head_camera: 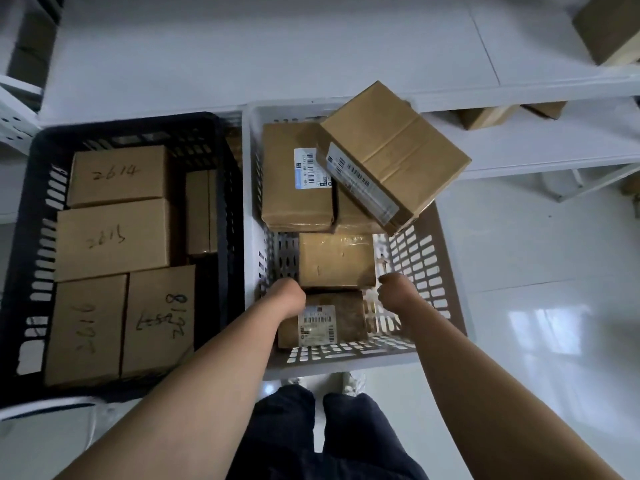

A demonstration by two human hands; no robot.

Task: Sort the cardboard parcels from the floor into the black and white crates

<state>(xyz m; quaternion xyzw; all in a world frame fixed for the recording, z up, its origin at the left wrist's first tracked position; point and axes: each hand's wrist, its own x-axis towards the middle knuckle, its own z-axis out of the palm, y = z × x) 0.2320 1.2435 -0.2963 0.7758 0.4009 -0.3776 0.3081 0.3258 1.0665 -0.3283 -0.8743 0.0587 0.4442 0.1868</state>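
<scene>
The white crate (pixel 424 251) stands at right and the black crate (pixel 31 216) at left, side by side. Both my hands reach down into the white crate. My left hand (pixel 288 295) and my right hand (pixel 392 289) press on the two near corners of a plain taped parcel (pixel 336 260), with the fingers curled down out of sight. Under it, nearer me, lies a labelled parcel (pixel 348 318). Further back, a flat labelled parcel (pixel 294 174) lies beside a big parcel (pixel 394 154) that rests tilted across the crate's far right rim.
The black crate holds several cardboard boxes with handwritten numbers (pixel 117 174). White metal shelving (pixel 519 95) runs behind the crates, with more boxes (pixel 485 116) on its lower shelf. Glossy white floor (pixel 536 306) lies at right. My legs (pixel 311 434) stand just before the white crate.
</scene>
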